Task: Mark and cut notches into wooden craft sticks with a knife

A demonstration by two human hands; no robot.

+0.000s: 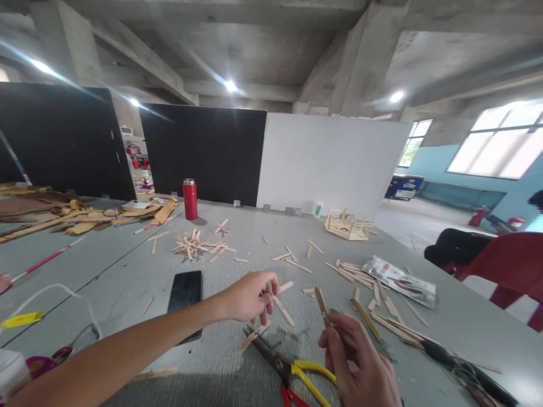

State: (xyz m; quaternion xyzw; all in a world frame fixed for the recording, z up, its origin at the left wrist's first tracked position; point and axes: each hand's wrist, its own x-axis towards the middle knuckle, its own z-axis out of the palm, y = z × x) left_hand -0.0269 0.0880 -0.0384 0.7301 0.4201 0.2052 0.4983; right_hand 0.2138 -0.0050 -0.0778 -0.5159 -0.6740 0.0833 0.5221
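My right hand (360,359) pinches a flat wooden craft stick (321,306) between thumb and fingers, its free end pointing up and away. My left hand (251,297) reaches across the table, fingers loosely bent and apart, with nothing visible in them. Right beside those fingers lies a loose craft stick (283,311); a shorter stick piece (254,334) rests by the tips of dark-jawed pliers (278,362). Yellow and red handles show at the near end of the pliers, partly behind my right hand. Under my left forearm sits a black phone (185,291), partly covered.
A red bottle (190,199) stands behind a stick pile (190,244). Toward the back right is a stick frame (348,226). A plastic packet (401,280), more sticks and a gold-coloured thin tool (371,325) lie right. Another person's hand (5,282) shows at far left.
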